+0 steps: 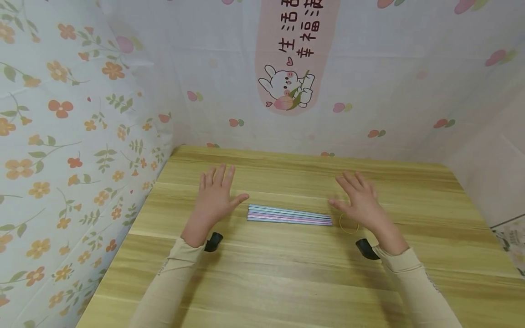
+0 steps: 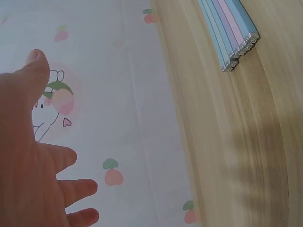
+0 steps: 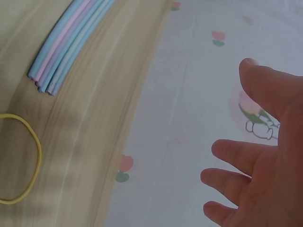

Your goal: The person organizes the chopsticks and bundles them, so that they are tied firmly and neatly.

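Several slim pastel chopsticks [image 1: 289, 215] in blue, pink and lilac lie side by side on the wooden table. Their silvery patterned ends [image 2: 244, 51] point left, while the plain ends [image 3: 43, 85] lie toward the right. Off the chopsticks' left end is my left hand [image 1: 214, 200], raised over the table with fingers spread and nothing held. My right hand [image 1: 362, 205] is likewise raised with extended fingers, holding nothing, beyond the other end. A thin yellow rubber band [image 1: 340, 223] lies near the plain ends, partly overlapped by the right hand in the head view.
The wooden table [image 1: 262, 282] ends at the back against a hanging white cloth [image 1: 213, 77] with a printed rabbit. A floral cloth [image 1: 74, 146] hangs along the left side. Black wrist devices [image 1: 213, 242] show below both hands.
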The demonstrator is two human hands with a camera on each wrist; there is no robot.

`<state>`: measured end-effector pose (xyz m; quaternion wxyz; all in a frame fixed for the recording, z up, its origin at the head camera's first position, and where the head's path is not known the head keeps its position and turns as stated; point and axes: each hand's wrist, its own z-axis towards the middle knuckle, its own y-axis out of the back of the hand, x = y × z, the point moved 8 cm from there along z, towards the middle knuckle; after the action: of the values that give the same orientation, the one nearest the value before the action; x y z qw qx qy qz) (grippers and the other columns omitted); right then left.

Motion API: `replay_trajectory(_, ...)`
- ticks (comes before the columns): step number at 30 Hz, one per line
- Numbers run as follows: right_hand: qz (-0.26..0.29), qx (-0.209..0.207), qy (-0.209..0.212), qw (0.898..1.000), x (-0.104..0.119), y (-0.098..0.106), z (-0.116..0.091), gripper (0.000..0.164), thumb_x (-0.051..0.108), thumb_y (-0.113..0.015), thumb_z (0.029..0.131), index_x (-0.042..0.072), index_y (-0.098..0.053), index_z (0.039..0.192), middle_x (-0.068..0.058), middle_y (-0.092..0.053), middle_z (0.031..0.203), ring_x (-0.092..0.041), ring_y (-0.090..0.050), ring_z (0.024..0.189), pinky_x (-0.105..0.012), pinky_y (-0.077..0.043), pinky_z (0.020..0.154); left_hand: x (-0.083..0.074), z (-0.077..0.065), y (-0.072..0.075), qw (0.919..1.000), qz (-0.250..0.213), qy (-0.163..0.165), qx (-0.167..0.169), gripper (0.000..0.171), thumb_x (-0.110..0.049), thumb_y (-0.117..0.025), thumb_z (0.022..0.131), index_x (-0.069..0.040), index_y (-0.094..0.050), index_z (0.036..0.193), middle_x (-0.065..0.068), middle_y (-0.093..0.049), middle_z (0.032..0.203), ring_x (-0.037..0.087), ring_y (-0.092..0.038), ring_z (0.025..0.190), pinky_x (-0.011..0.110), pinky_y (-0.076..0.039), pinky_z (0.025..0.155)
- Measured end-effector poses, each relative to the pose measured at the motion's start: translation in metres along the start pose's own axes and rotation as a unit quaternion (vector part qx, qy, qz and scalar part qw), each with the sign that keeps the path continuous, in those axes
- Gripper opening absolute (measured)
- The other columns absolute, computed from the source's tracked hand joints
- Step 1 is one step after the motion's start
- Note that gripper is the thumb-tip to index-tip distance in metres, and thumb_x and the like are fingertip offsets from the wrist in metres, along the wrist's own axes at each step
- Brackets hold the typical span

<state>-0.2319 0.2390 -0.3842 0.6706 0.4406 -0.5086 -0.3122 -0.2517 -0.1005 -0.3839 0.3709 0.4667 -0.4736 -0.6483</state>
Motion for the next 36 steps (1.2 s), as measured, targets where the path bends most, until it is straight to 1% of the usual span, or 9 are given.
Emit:
replay_trajectory(4,-0.004,0.005,0.001,1.000,0.001,-0.005,0.001,0.073,0.040,-0.064,0.089,0.001,-0.035,0.145,-0.026,-0.024,0.153,-0.049,-0.007,0.141,-0.071,0.000,0.104,-0.001,0.000,-0.002,1.0000,0.007,0.004,0.001,0.087,-0.062,-0.049,0.089,-0.010,-0.020,0.152,0.017,-0.020,0.156,0.042,-0.014,0.143,0.059,-0.006,0.114)
replay_trajectory(8,-0.006,0.015,-0.005,1.000,0.001,-0.009,0.001,0.073,0.040,-0.064,0.089,0.002,-0.035,0.145,-0.025,-0.023,0.154,-0.048,-0.006,0.142,-0.071,0.002,0.104,-0.003,0.001,-0.005,1.0000,0.004,0.000,0.003,0.087,-0.063,-0.049,0.089,-0.010,-0.020,0.152,0.018,-0.021,0.156,0.042,-0.014,0.143,0.060,-0.006,0.114)
replay_trajectory(12,-0.007,0.018,-0.009,1.000,0.001,-0.012,0.001,0.074,0.042,-0.063,0.089,0.004,-0.035,0.146,-0.024,-0.023,0.154,-0.047,-0.006,0.142,-0.072,0.003,0.104,-0.006,0.002,-0.008,0.9999,0.005,-0.007,0.008,0.090,-0.064,-0.051,0.087,-0.010,-0.020,0.152,0.018,-0.021,0.156,0.042,-0.014,0.143,0.060,-0.007,0.114)
replay_trajectory(17,-0.005,0.017,-0.006,1.000,0.002,-0.018,0.002,0.074,0.041,-0.065,0.088,0.003,-0.036,0.145,-0.024,-0.024,0.153,-0.046,-0.006,0.143,-0.071,0.003,0.104,-0.010,0.003,-0.012,0.9996,-0.007,-0.025,0.013,0.095,-0.064,-0.054,0.085,-0.009,-0.017,0.153,0.018,-0.021,0.156,0.042,-0.018,0.142,0.060,-0.009,0.113)
replay_trajectory(20,-0.002,0.017,-0.001,1.000,0.003,-0.021,0.003,0.073,0.039,-0.067,0.087,0.003,-0.037,0.144,-0.024,-0.026,0.152,-0.048,-0.008,0.142,-0.071,0.002,0.103,-0.012,0.003,-0.015,0.9993,-0.012,-0.031,0.014,0.098,-0.064,-0.057,0.083,-0.009,-0.016,0.153,0.018,-0.021,0.156,0.042,-0.019,0.142,0.061,-0.011,0.113)
replay_trajectory(23,0.000,0.018,0.002,1.000,0.004,-0.025,0.004,0.073,0.037,-0.068,0.087,0.002,-0.038,0.144,-0.025,-0.028,0.152,-0.049,-0.009,0.141,-0.071,0.002,0.103,-0.012,0.003,-0.018,0.9993,-0.013,-0.030,0.019,0.101,-0.065,-0.059,0.081,-0.009,-0.015,0.153,0.017,-0.019,0.157,0.041,-0.019,0.142,0.060,-0.011,0.113)
replay_trajectory(29,-0.005,0.022,0.009,1.000,0.006,-0.032,0.003,0.072,0.032,-0.070,0.085,0.001,-0.040,0.142,-0.025,-0.030,0.151,-0.050,-0.011,0.140,-0.072,0.000,0.103,-0.013,0.002,-0.024,0.9992,-0.006,-0.031,0.023,0.103,-0.066,-0.060,0.080,-0.011,-0.014,0.153,0.016,-0.018,0.158,0.041,-0.020,0.142,0.060,-0.012,0.113)
replay_trajectory(34,-0.006,0.034,0.014,0.999,0.005,-0.038,0.003,0.074,0.033,-0.071,0.085,0.002,-0.039,0.143,-0.025,-0.030,0.151,-0.049,-0.012,0.140,-0.072,-0.001,0.103,-0.013,0.002,-0.028,0.9990,-0.006,-0.034,0.028,0.104,-0.064,-0.064,0.078,-0.011,-0.016,0.153,0.017,-0.019,0.157,0.041,-0.021,0.142,0.060,-0.014,0.113)
replay_trajectory(36,-0.006,0.038,0.014,0.999,0.004,-0.040,0.003,0.074,0.034,-0.070,0.085,0.001,-0.039,0.143,-0.025,-0.033,0.149,-0.049,-0.015,0.139,-0.072,-0.004,0.103,-0.014,0.002,-0.029,0.9988,-0.012,-0.037,0.029,0.106,-0.063,-0.066,0.077,-0.010,-0.016,0.153,0.017,-0.020,0.157,0.042,-0.022,0.141,0.060,-0.014,0.113)
